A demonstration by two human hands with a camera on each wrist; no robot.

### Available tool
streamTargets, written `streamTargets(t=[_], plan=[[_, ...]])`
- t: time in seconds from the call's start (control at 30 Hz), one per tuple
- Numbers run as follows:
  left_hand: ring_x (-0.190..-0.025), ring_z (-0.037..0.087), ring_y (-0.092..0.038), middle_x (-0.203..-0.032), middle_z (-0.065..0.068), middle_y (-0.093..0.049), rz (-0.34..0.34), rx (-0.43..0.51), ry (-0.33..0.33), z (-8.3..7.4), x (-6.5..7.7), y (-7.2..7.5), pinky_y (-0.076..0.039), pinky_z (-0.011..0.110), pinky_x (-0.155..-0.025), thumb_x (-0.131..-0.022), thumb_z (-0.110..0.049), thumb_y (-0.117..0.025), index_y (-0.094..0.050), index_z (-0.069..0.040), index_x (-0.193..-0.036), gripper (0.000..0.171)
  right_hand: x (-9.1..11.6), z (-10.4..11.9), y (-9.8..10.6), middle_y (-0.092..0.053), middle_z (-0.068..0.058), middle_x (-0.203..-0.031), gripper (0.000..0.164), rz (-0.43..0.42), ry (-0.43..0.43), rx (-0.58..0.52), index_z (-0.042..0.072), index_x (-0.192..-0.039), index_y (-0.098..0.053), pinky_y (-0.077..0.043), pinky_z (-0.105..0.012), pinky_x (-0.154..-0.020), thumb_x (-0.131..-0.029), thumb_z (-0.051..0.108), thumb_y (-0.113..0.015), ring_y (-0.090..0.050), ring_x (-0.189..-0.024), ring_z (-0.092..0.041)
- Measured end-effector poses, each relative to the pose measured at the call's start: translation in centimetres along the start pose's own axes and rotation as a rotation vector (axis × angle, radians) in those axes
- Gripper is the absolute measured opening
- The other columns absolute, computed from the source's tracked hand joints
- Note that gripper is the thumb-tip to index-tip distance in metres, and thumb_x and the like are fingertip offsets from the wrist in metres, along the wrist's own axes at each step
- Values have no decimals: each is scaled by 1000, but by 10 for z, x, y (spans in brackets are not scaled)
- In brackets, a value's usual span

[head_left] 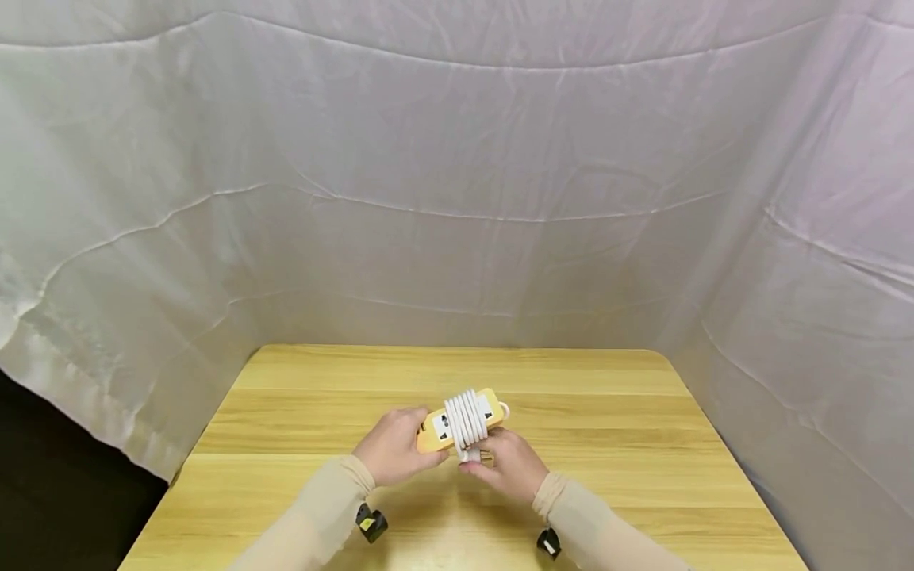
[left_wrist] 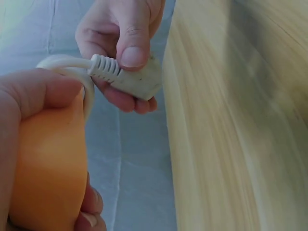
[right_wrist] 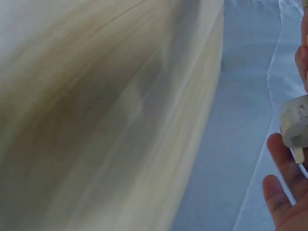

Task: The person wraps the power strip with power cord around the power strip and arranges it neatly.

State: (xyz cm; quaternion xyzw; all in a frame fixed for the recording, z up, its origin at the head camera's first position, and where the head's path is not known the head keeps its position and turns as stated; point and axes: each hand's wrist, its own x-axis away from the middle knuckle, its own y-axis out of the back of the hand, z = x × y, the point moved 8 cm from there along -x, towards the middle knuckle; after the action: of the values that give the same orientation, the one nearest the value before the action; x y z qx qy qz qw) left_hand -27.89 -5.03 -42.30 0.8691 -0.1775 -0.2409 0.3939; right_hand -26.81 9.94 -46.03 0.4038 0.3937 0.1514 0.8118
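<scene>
A yellow power strip (head_left: 432, 435) with white socket faces is held above the table, tilted with its right end farther away. White cord (head_left: 466, 418) is wound several times around its middle. My left hand (head_left: 395, 446) grips the strip's left end; in the left wrist view its orange-looking end (left_wrist: 48, 163) sits between thumb and fingers. My right hand (head_left: 508, 464) holds the cord's white plug (left_wrist: 139, 82), thumb on top and fingers beneath. At the right edge of the right wrist view, the plug (right_wrist: 294, 122) shows beside the right hand's fingers (right_wrist: 284, 159).
A wood-grain table (head_left: 321, 381) spreads beneath both hands. Pale grey fabric (head_left: 457, 159) hangs behind it and along both sides. Small black devices are on the left wrist (head_left: 371, 523) and right wrist (head_left: 548, 543). A dark gap (head_left: 64, 476) shows at lower left.
</scene>
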Motion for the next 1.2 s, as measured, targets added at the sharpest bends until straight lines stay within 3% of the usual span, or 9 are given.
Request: streamTargets(t=[0.27, 0.4, 0.6, 0.93, 1.13, 1.2], plan=[[-59, 5, -52, -76, -9, -57, 77, 73, 55, 13, 2, -16, -47, 22, -50, -76, -32, -78, -62, -10, -105, 39, 9, -19, -11, -70, -1, -105, 33, 91, -149, -166, 10, -106, -70, -53, -27, -81, -79, 26, -78, -65, -91, -10], [-60, 5, -52, -77, -9, -57, 114, 70, 89, 24, 4, -29, -47, 22, -51, -75, -33, -78, -62, -9, -106, 43, 17, -33, -21, -70, 5, -103, 36, 158, -252, -218, 15, -105, -70, -52, -26, -82, -77, 36, -78, -63, -90, -5], [-60, 4, -51, -76, -11, -55, 139, 59, 85, 36, 8, -46, -46, 21, -51, -77, -37, -77, -62, -11, -105, 41, 30, -47, -32, -70, 8, -100, 36, 199, -362, -269, 18, -103, -71, -52, -26, -80, -73, 35, -82, -62, -86, -3], [-60, 4, -52, -77, -10, -56, 178, 137, 72, 47, 10, -62, -47, 22, -51, -79, -34, -77, -59, -15, -107, 38, 41, -57, -46, -69, 8, -99, 40, 230, -332, -333, 16, -112, -67, -52, -23, -71, -78, 36, -78, -60, -80, -2], [-64, 4, -54, -81, -9, -57, 169, 153, 87, 50, 13, -67, -48, 22, -55, -80, -34, -77, -58, -15, -108, 39, 46, -59, -54, -66, 8, -107, 42, 255, -278, -338, 18, -120, -63, -51, -23, -74, -84, 38, -72, -59, -85, -2], [-68, 4, -55, -87, -7, -60, 157, 149, 74, 47, 13, -65, -49, 21, -57, -78, -32, -78, -58, -12, -115, 46, 43, -58, -54, -64, 8, -113, 43, 255, -235, -354, 20, -123, -60, -51, -25, -80, -85, 36, -70, -59, -92, -4]])
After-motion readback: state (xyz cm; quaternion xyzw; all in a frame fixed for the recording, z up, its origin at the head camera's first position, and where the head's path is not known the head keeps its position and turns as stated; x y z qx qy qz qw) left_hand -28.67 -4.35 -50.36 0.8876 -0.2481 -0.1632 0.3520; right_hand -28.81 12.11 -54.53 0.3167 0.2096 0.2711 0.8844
